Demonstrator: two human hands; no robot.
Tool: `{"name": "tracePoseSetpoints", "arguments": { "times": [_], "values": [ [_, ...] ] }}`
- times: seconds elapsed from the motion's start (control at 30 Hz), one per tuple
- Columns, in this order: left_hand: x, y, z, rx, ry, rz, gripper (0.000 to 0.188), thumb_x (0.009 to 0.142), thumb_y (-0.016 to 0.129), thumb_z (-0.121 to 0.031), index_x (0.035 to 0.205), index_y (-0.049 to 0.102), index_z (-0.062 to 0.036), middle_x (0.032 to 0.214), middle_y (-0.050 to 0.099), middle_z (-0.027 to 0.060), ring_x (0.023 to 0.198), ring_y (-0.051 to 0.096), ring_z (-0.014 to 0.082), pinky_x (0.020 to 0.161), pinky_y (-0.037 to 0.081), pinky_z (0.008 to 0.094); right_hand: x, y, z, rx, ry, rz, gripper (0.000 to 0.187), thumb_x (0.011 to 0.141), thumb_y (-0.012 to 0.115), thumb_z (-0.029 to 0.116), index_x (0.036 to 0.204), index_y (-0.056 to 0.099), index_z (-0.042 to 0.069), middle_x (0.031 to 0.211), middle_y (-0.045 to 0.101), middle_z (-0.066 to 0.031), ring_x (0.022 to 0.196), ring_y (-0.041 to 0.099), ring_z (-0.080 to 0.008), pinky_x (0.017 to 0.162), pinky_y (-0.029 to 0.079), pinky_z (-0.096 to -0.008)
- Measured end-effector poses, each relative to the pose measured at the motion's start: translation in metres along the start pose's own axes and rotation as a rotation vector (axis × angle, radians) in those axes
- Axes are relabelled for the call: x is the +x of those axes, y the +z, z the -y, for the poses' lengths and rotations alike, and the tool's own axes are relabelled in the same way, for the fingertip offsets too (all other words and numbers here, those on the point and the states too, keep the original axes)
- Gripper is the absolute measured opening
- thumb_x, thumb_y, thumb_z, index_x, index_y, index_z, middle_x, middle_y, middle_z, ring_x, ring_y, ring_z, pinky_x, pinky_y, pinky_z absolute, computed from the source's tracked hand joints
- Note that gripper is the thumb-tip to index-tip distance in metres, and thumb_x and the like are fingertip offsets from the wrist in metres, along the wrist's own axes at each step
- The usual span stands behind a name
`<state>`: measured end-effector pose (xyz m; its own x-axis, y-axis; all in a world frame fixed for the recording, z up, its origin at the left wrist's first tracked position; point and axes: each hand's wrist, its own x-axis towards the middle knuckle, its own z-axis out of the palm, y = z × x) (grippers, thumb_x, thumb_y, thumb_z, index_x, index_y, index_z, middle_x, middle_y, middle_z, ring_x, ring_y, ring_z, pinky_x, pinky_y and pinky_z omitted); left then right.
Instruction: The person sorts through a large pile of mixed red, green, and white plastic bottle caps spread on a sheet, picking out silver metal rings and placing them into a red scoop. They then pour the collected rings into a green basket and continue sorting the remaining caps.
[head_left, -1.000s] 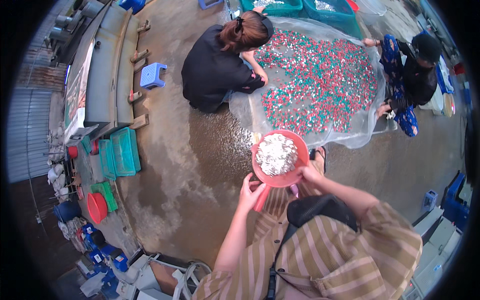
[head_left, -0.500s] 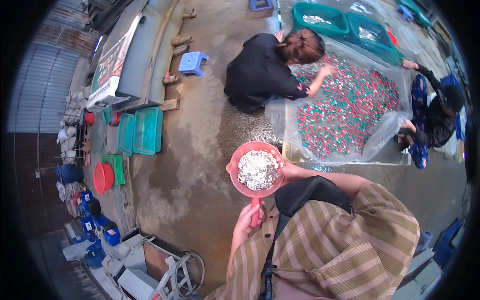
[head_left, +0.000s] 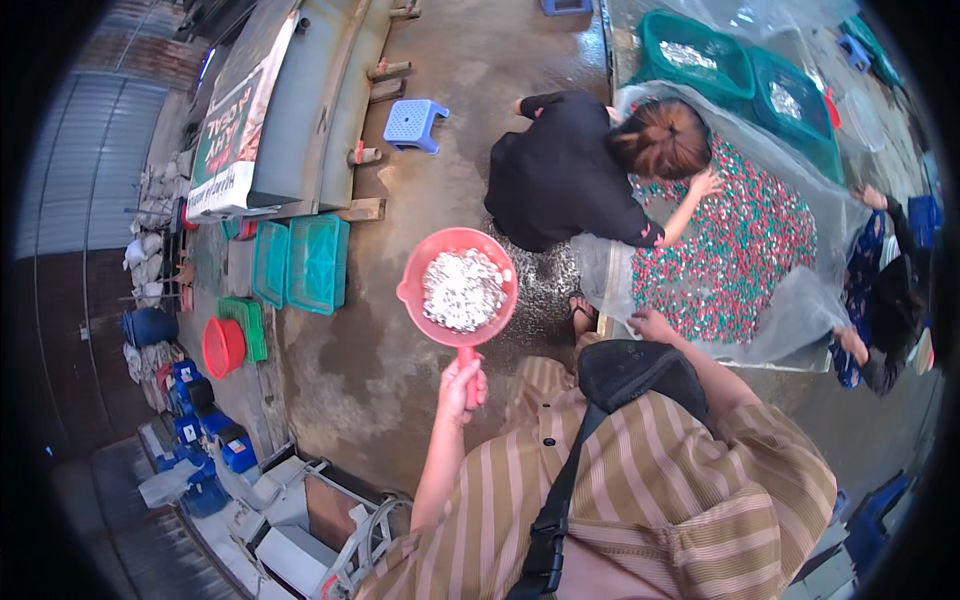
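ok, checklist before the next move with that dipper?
1. Left hand gripping the red dipper by its handle: ok.
2. White pieces inside the rim: ok.
3. Right hand also supporting the dipper: not ok, it's apart, near the plastic sheet.
4. Co-worker's hand clear of the mixed coloured pieces: not ok, it's at them.
5. No spill beneath dipper: cannot tell, view blocked.

Left hand extends forward, fingers curled; right hand reaches ahead.
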<state>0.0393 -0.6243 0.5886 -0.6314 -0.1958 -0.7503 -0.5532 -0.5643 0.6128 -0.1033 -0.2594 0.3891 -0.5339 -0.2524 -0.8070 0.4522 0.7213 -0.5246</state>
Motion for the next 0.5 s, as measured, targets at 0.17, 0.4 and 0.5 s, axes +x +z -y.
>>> {"name": "tracePoseSetpoints", "arguments": {
  "times": [0.17,0.4,0.5],
  "values": [
    [0.035,-0.018,-0.059,-0.092,0.154,-0.058,0.018,0.089,0.056,-0.018,0.102,0.052,-0.0055,0.056,0.049,0.0035,0.039,0.045,0.0112,0.035,0.035,0.0233,0.048,-0.009,-0.012,-0.262,-0.042,-0.035,0.044,0.076,0.062,0.044,0.101,0.069,0.009,0.096,0.067,-0.0167,0.093,0.064,-0.0280,0.085,0.048,-0.0374],
    [0.088,-0.055,-0.149,-0.058,0.123,-0.071,0.022,0.088,0.058,-0.019,0.104,0.052,-0.0047,0.058,0.051,0.0040,0.039,0.046,0.0117,0.035,0.036,0.0230,0.094,0.004,0.105,0.000,-0.066,0.014,0.040,0.076,0.064,0.041,0.101,0.068,0.011,0.097,0.067,-0.0148,0.092,0.064,-0.0291,0.083,0.048,-0.0390],
    [0.133,-0.072,-0.191,0.026,0.117,-0.026,0.025,0.087,0.059,-0.020,0.104,0.052,-0.0041,0.058,0.051,0.0039,0.038,0.046,0.0115,0.035,0.036,0.0230,0.118,0.018,0.134,-0.107,-0.056,-0.037,0.038,0.076,0.063,0.041,0.098,0.068,0.011,0.094,0.067,-0.0147,0.089,0.064,-0.0284,0.080,0.049,-0.0394]
  ]
}}
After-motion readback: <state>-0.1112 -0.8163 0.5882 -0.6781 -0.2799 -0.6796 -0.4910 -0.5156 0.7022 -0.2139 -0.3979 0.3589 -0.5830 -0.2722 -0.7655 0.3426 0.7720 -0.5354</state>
